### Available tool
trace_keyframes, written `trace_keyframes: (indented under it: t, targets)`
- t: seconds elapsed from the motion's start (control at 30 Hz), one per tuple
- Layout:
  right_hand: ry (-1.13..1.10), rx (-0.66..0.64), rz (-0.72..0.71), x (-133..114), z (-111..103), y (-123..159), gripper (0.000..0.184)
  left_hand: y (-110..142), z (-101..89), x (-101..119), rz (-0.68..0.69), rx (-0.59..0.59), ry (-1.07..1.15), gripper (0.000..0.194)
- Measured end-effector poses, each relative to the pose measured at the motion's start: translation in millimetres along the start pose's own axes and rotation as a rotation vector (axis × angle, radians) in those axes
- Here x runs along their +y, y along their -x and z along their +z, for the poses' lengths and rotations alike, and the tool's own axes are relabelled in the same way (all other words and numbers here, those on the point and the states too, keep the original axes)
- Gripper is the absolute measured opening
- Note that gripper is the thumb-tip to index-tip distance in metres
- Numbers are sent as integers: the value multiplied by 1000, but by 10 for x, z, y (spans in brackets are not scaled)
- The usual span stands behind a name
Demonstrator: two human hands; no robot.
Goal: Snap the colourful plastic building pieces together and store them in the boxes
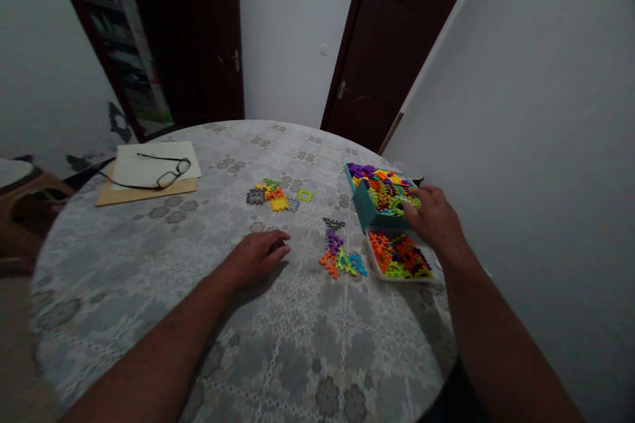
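Observation:
My left hand (262, 252) rests on the patterned tablecloth, fingers loosely bent and thumb apart, holding nothing. Over the right side of a teal box (366, 207) my right hand (432, 215) reaches in, thumb and fingers curled down among colourful plastic interlocking pieces (381, 192). What its fingertips grip, if anything, I cannot make out; a yellow-green piece (398, 205) lies at the thumb. Below the box, a clear tub (374, 264) holds orange, dark red and green pieces. Left of it lie triangular pieces in purple (334, 240), orange (328, 263), green (344, 262), blue (357, 264) and grey (334, 223).
Farther back on the round table (278, 357) is a small group of square pieces, including a yellow one (279, 203) and a dark grey one (255, 196). Glasses (167, 178) lie on papers (131, 162) at the left. A white wall (546, 112) stands close on the right.

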State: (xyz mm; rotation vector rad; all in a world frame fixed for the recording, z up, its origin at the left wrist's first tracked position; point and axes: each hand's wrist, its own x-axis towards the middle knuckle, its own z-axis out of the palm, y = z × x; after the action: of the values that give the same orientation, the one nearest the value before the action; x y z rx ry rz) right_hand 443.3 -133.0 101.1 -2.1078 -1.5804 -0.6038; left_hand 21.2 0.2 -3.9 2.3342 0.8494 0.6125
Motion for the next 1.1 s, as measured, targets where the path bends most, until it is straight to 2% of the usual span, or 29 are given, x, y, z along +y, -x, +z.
trace_keyframes:
  t: [0.07, 0.13, 0.23, 0.3, 0.4, 0.53, 0.6, 0.7, 0.8, 0.9, 1.0, 1.1]
  targets:
    - [-153, -6, -137, -355, 28, 117, 32, 1, 13, -7, -11, 51, -21, 34]
    - [-307, -146, -250, -779, 119, 230, 29, -1, 20, -28, -37, 116, -51, 31]
    - [-391, -352, -366, -1387, 409, 325, 34, -11, 20, -79, -102, 235, -85, 27]
    - [-378, -443, -381, -1698, 683, 289, 41, -20, 22, -125, -141, 334, -106, 25]
    - [-315, -496, -282, -2028, 1116, 65, 56, -34, 42, -198, -186, 464, -151, 26]
    - [-235, -511, -127, -2392, 1552, -383, 67, -39, 91, -274, -209, 523, -212, 25]
    - [-214, -533, -120, -2586, 1686, -577, 70, -37, 112, -301, -224, 534, -241, 24]
    - [-197, -580, -220, -2878, 1817, -768, 75, -33, 127, -327, -251, 557, -275, 26]
    - [-197, -646, -327, -3111, 1913, -858, 75, -24, 129, -328, -282, 564, -289, 28]
    - [-206, -702, -327, -3225, 1999, -892, 74, -9, 130, -309, -306, 550, -287, 27]
    - [-221, -680, -327, -3209, 2063, -876, 65, -1, 135, -300, -304, 542, -277, 25]
    - [-239, -621, -389, -3095, 2064, -795, 57, -7, 145, -321, -291, 557, -272, 27]
